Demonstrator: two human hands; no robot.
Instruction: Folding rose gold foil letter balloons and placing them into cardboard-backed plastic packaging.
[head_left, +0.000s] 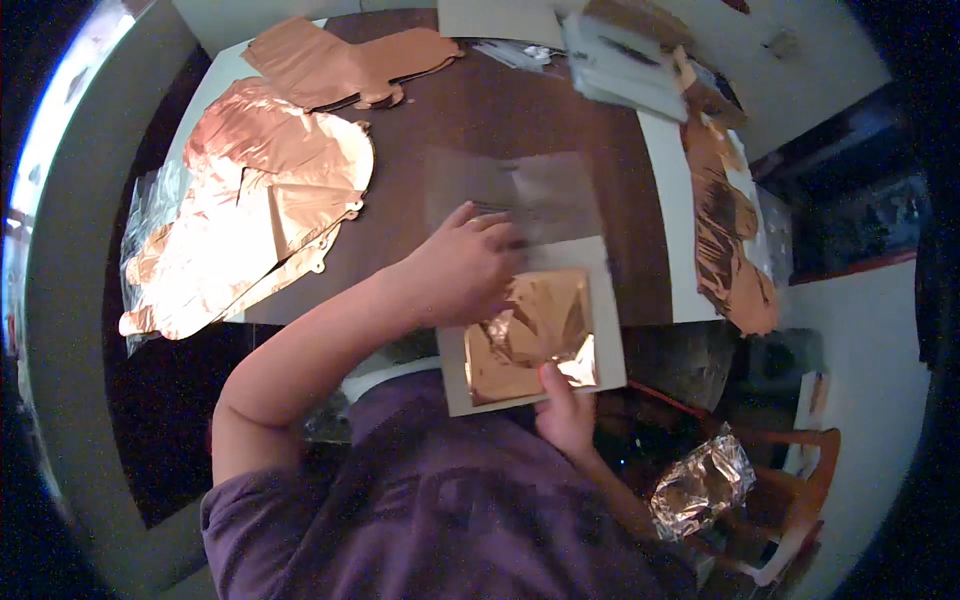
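A pale card-backed packet (608, 330) with a folded, shiny copper-coloured foil sheet (530, 340) on its front lies over the table's near edge. My right hand (566, 415) grips its lower edge, thumb on the front. Across the packet's upper left reaches my left hand (465, 268), its fingers curled and partly smeared by motion. What those fingers pinch, if anything, cannot be made out. Above the card, a see-through sheet (550, 195), seemingly the packet's plastic sleeve, spreads over the dark tabletop.
Flat copper foil pieces (225, 215) with small tabs cover the table's left side. More foil pieces (340, 62) lie at the far left, and others (725, 220) along the right. A translucent white container (625, 70) stands far right. Crumpled shiny film (703, 485) rests by a wooden chair (815, 470).
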